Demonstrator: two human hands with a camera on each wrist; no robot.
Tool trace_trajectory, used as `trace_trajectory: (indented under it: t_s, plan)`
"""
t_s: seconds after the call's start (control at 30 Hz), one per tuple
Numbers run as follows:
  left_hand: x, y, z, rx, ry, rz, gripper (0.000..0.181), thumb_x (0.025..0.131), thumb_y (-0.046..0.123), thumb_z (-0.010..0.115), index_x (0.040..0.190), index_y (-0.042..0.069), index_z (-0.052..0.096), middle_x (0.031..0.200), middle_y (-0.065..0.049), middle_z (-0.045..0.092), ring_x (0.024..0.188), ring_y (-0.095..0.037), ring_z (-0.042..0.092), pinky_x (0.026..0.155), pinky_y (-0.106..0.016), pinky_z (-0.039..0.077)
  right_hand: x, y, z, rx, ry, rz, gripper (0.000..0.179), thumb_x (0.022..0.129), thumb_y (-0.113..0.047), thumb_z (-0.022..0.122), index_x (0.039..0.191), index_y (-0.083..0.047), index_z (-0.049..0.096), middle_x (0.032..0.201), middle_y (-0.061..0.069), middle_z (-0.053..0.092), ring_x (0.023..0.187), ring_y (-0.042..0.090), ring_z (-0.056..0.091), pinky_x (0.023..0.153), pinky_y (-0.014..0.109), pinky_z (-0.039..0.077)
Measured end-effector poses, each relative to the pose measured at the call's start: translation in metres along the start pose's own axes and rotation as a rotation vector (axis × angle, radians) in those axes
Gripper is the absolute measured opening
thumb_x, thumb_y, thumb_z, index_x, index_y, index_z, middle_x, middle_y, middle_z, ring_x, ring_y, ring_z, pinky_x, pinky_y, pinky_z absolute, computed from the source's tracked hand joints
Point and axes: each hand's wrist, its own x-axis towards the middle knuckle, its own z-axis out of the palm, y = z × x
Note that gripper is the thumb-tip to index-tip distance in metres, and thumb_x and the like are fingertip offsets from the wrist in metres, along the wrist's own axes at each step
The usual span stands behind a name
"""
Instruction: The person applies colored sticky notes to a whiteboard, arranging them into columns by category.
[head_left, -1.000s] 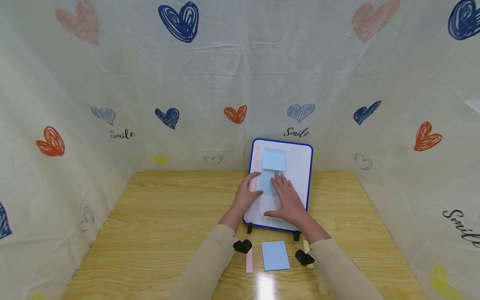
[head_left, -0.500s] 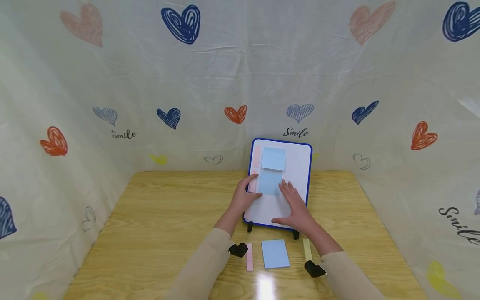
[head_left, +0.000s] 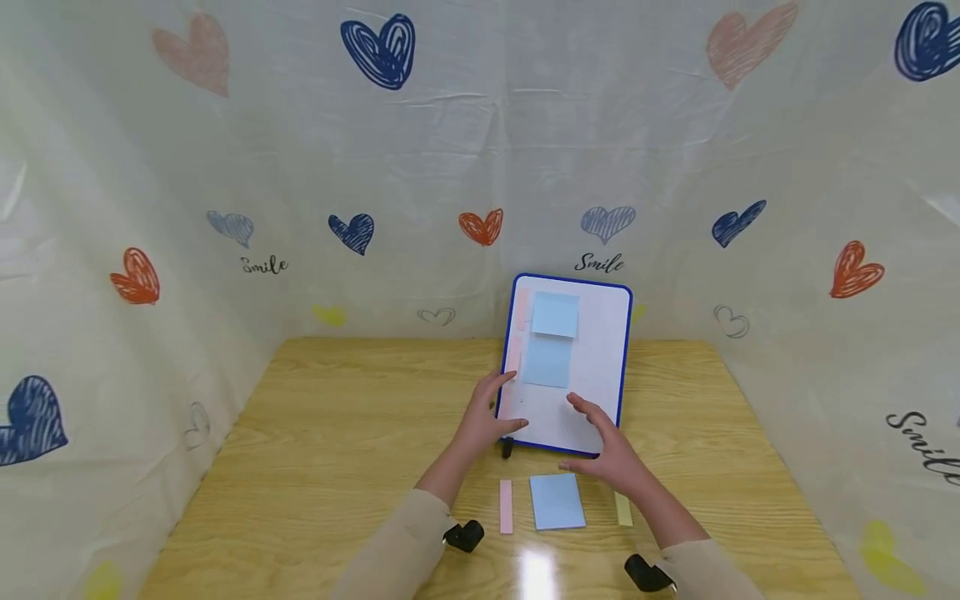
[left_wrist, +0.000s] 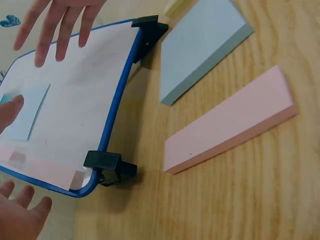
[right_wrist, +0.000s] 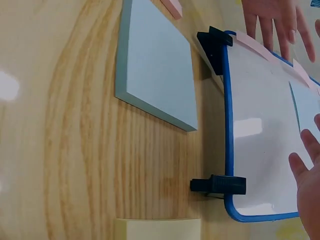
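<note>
A small whiteboard (head_left: pixel 596 358) with a blue frame leans back on black feet. Two light-blue sticky notes are stuck on it, an upper note (head_left: pixel 556 314) whose lower edge lifts and a lower note (head_left: pixel 547 362). Pink sticky strips (left_wrist: pixel 55 172) run down its left side. My left hand (head_left: pixel 483 417) is at the board's left edge, fingers and thumb spread, holding nothing. With fingers apart and nothing in it, my right hand (head_left: pixel 615 457) is in front of the board's lower right corner. Its fingers also appear in the left wrist view.
On the wooden table (head_left: pixel 360 450), in front of the board, lie a pink strip pad (head_left: pixel 506 507), a square blue sticky-note pad (head_left: pixel 557 502) and a yellow strip pad (head_left: pixel 624 508), partly behind the right hand. A heart-patterned curtain (head_left: pixel 420 167) surrounds the table.
My right hand has come off the lower blue note and moved down and toward me. My left hand has slid down along the board's left edge. Both notes stay on the board.
</note>
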Motion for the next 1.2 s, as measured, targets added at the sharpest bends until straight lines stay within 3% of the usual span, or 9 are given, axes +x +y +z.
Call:
trace_trajectory:
  t_s: [0.23,0.43,0.53,0.73,0.83,0.97,1.2]
  plan:
    - [-0.031,-0.005,0.003,-0.01,-0.004,0.055,0.079,0.075,0.012,0.085,0.144,0.021,0.047,0.156,-0.016,0.023,0.14,-0.042,0.025,0.105,-0.059,0.033,-0.021,0.011,0.005,0.076,-0.024,-0.061,0.094,0.074,-0.005,0.084,0.151,-0.005,0.031,0.15,0.012,0.04,0.132,0.038,0.038,0.103,0.062,0.031]
    - [-0.058,-0.006,0.016,-0.047,-0.032,0.114,0.078,0.074,0.011,0.086,0.142,0.015,0.048,0.15,-0.016,0.033,0.136,-0.04,0.033,0.103,-0.059,0.035,-0.04,0.02,0.011,0.148,-0.027,-0.004,0.094,0.074,-0.003,0.084,0.151,-0.003,0.03,0.146,0.017,0.044,0.126,0.04,0.045,0.099,0.047,0.043]
    - [-0.07,-0.006,0.024,-0.102,-0.059,0.092,0.077,0.076,0.01,0.085,0.143,0.015,0.047,0.148,-0.012,0.034,0.134,-0.037,0.035,0.103,-0.057,0.035,-0.049,0.024,0.016,0.196,-0.014,0.022,0.09,0.075,-0.002,0.083,0.15,-0.002,0.033,0.144,0.019,0.045,0.12,0.039,0.048,0.094,0.042,0.047]
    - [-0.086,-0.009,0.038,-0.12,-0.08,0.006,0.079,0.073,0.013,0.087,0.141,0.014,0.048,0.141,-0.009,0.043,0.123,-0.037,0.045,0.095,-0.051,0.044,-0.062,0.03,0.03,0.283,0.018,0.107,0.082,0.074,0.002,0.081,0.145,0.003,0.038,0.136,0.024,0.047,0.098,0.027,0.054,0.075,0.029,0.051]
    - [-0.092,-0.013,0.043,-0.064,-0.083,-0.044,0.077,0.071,0.017,0.089,0.138,0.016,0.052,0.135,-0.005,0.05,0.117,-0.033,0.048,0.09,-0.046,0.046,-0.066,0.034,0.035,0.296,0.011,0.219,0.083,0.074,0.0,0.082,0.145,0.001,0.039,0.119,0.025,0.054,0.082,0.022,0.054,0.064,0.026,0.05]
    - [-0.098,-0.021,0.05,0.044,-0.071,-0.066,0.074,0.067,0.02,0.091,0.132,0.019,0.058,0.127,0.003,0.057,0.114,-0.027,0.048,0.091,-0.044,0.046,-0.069,0.034,0.039,0.268,-0.008,0.349,0.084,0.074,-0.006,0.085,0.145,-0.005,0.041,0.098,0.017,0.053,0.077,0.018,0.051,0.057,0.027,0.049]
    - [-0.104,-0.038,0.064,0.164,-0.035,-0.064,0.077,0.061,0.016,0.092,0.131,0.024,0.061,0.124,0.007,0.059,0.112,-0.021,0.045,0.094,-0.043,0.043,-0.069,0.031,0.046,0.201,0.001,0.365,0.079,0.068,-0.003,0.087,0.138,-0.003,0.049,0.093,0.012,0.048,0.066,0.015,0.047,0.057,0.023,0.046]
